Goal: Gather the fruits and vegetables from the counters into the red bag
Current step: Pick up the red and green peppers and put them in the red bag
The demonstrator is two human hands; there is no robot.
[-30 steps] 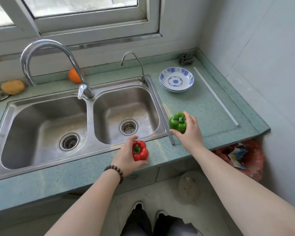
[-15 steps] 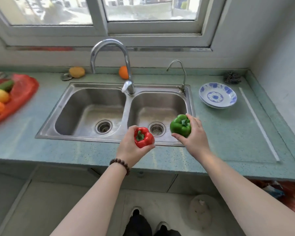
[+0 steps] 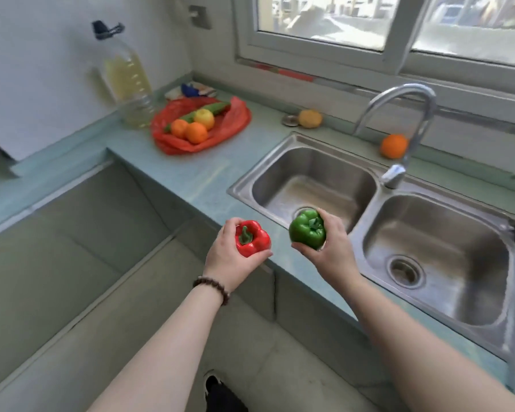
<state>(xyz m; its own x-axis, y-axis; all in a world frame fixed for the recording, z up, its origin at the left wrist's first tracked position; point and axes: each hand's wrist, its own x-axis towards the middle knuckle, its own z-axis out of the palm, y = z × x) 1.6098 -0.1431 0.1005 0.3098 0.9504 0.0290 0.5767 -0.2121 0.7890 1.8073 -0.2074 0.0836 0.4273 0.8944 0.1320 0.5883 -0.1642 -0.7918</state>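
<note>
Left hand [image 3: 231, 257] gripped red pepper [image 3: 252, 237], right hand [image 3: 329, 248] green pepper [image 3: 307, 230]; red bag [image 3: 201, 126] far ahead-left partly filled; orange [image 3: 394, 146] ahead-right left on worktop [image 3: 191, 173].

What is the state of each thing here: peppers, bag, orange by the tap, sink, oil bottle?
Red pepper: held in left hand.
Green pepper: held in right hand.
Red bag: open, partly filled.
Orange: loose on counter.
Sink: basins empty, tap off.
Oil bottle: upright, capped.

2 peppers, red [image 3: 252, 238] and green [image 3: 307, 230]; 3 oranges [image 3: 394, 146]; 1 red bag [image 3: 201, 124]; 1 oil bottle [image 3: 127, 81]; 2 sink basins [image 3: 312, 185].
</note>
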